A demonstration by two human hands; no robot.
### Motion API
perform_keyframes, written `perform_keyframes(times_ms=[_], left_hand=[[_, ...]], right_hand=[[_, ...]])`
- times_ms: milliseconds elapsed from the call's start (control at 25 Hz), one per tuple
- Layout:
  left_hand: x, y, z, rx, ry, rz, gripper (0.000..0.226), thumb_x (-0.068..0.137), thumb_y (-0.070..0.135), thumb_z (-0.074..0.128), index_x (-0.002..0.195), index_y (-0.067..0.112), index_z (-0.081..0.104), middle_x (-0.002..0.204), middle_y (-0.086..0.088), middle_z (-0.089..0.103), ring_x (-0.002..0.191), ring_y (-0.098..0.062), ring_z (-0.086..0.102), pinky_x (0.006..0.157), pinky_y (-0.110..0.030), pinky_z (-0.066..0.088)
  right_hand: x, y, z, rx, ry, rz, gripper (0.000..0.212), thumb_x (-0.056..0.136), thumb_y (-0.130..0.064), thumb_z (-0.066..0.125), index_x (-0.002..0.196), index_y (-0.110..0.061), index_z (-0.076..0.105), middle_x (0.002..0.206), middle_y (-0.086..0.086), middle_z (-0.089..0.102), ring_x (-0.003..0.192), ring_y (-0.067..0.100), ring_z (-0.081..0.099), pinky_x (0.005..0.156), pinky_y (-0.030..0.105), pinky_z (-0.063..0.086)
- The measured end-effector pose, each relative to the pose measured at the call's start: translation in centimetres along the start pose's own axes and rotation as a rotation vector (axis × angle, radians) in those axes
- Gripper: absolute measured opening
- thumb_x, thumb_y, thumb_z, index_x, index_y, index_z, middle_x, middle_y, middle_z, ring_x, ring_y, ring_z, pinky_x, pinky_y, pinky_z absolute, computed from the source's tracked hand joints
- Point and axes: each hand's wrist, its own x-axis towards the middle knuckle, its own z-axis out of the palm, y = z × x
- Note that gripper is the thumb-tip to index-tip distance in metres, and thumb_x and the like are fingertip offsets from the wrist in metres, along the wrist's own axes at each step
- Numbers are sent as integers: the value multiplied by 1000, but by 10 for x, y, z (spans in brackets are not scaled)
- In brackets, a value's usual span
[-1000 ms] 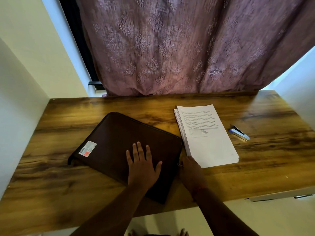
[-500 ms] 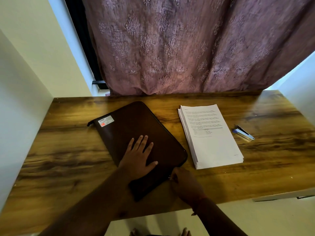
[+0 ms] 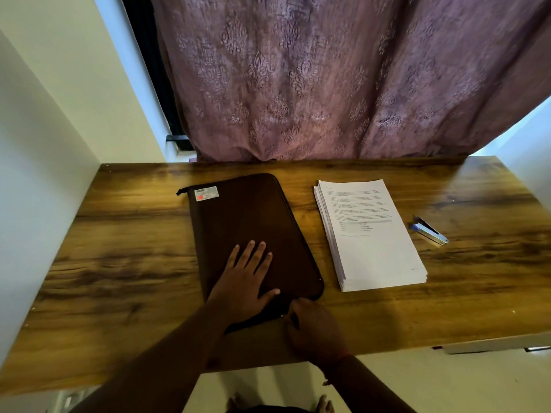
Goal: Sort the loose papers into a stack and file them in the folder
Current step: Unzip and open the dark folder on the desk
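Left fingers (image 3: 253, 254) flat on folder (image 3: 247, 222), right hand (image 3: 313, 326) pinching its near corner

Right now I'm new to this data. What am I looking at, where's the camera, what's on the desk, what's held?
There is no robot. A person works with bare hands, and the single camera is worn on their head, looking forward and down, so the arms enter from the bottom of the picture.

On the wooden desk lie a dark zipped folder, closed, a neat stack of papers to its right, and a small stapler further right. A curtain hangs behind.

The left hand lies flat on the folder, fingers straight, pressing it down. The right hand is curled at the folder's near corner, apparently pinching the zip pull, though the pull itself is too small to make out. The papers are not yet filed.
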Motion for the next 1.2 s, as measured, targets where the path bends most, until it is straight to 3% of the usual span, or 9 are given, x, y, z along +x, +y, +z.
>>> perform_keyframes(times_ms=[160, 360, 480, 640, 800, 960, 1200], left_hand=[[-1, 1, -2, -2, 9, 21, 88, 92, 78, 14, 158, 19, 11, 166, -6, -3, 152, -25, -11, 121, -54, 0], [0, 10, -8, -12, -4, -40, 91, 90, 80, 16, 157, 20, 12, 166, -7, -3, 151, -26, -12, 121, -55, -4], [6, 53, -5, -13, -46, -29, 96, 84, 84, 22, 157, 23, 10, 164, -9, -8, 151, -32, -11, 117, -63, -6], [8, 84, 6, 33, -42, 32, 76, 88, 65, 37, 148, 20, 37, 157, -15, 32, 147, -37, 24, 110, -71, 22], [4, 82, 9, 46, -35, 42, 60, 94, 54, 35, 141, 19, 50, 149, -13, 46, 138, -35, 43, 101, -68, 40], [-4, 88, 17, 67, -20, 44, 55, 96, 41, 34, 141, 13, 48, 147, -14, 49, 136, -37, 45, 99, -66, 42], [-10, 94, 12, 98, -67, 7, 53, 93, 31, 33, 142, 10, 37, 147, -15, 48, 137, -35, 45, 104, -62, 40]], right_hand=[[-1, 35, -19, 68, 79, 185, 8, 96, -34, 55, 89, -31, 54, 91, -10, 57, 79, 2, 54, 69, 15, 44], [4, 43, -27, 73, 53, 163, 10, 95, -31, 56, 88, -30, 49, 94, -7, 59, 82, 6, 56, 77, 20, 50], [6, 51, -33, 117, 9, 144, 11, 94, -32, 58, 88, -28, 50, 91, -7, 58, 79, 4, 54, 72, 17, 47], [8, 54, -34, 107, -10, 87, 13, 94, -31, 57, 87, -31, 47, 84, -14, 49, 72, 0, 48, 63, 11, 36], [10, 62, -35, 132, -23, 60, 10, 94, -30, 56, 89, -27, 48, 92, -7, 54, 79, 5, 51, 68, 14, 39], [12, 65, -38, 154, -23, 25, 12, 94, -28, 55, 86, -25, 47, 88, -7, 50, 77, 6, 48, 61, 13, 34], [15, 69, -40, 186, -31, 52, 14, 93, -27, 57, 83, -24, 48, 83, -6, 51, 73, 5, 49, 64, 16, 39]])
